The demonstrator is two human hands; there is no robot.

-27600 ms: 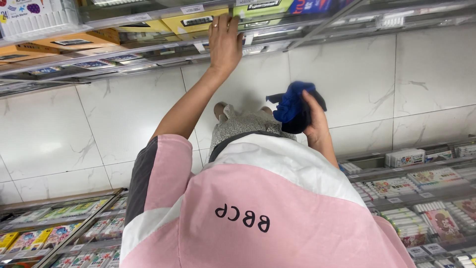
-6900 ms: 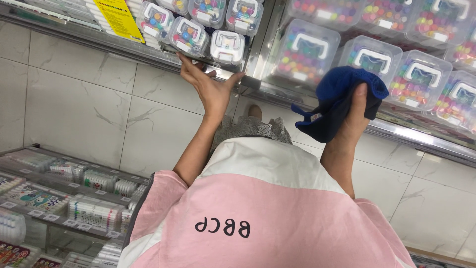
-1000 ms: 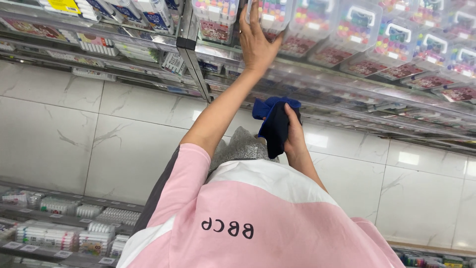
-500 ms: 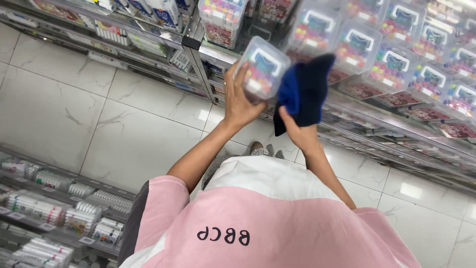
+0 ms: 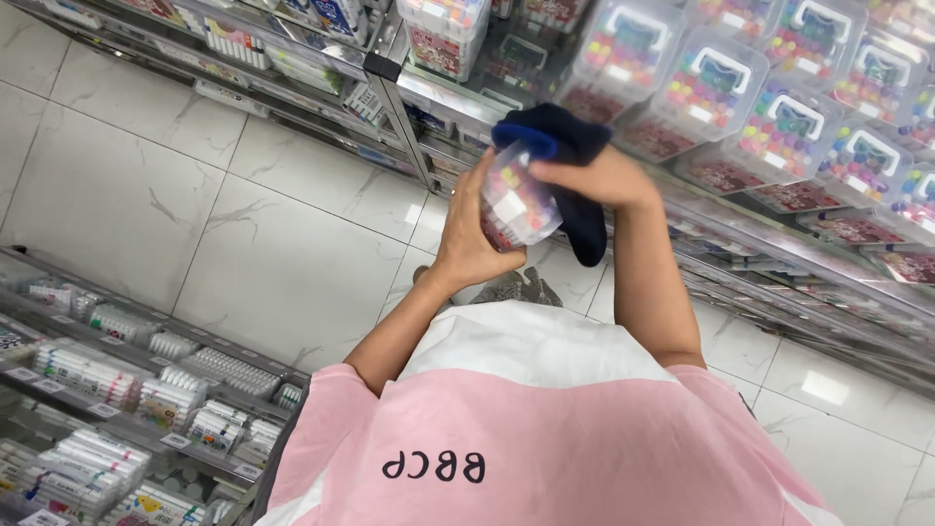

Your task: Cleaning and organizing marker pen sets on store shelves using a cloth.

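My left hand [image 5: 467,244] grips a clear plastic box of coloured markers [image 5: 516,200] from below and behind, held in front of my chest. My right hand [image 5: 594,180] holds a dark blue cloth [image 5: 570,146] pressed over the top and right side of that box. The cloth drapes down past my right wrist. Both forearms rise from my pink and white shirt [image 5: 545,438].
A shelf rack [image 5: 779,146] at the top right carries several more clear marker boxes with white handles. Lower shelves [image 5: 117,390] at the left hold packs of pens and markers. White marble-look floor tiles [image 5: 263,253] lie between the racks.
My left hand has drawn the marker box down from the shelf toward my chest. My right hand has brought the blue cloth onto the box.
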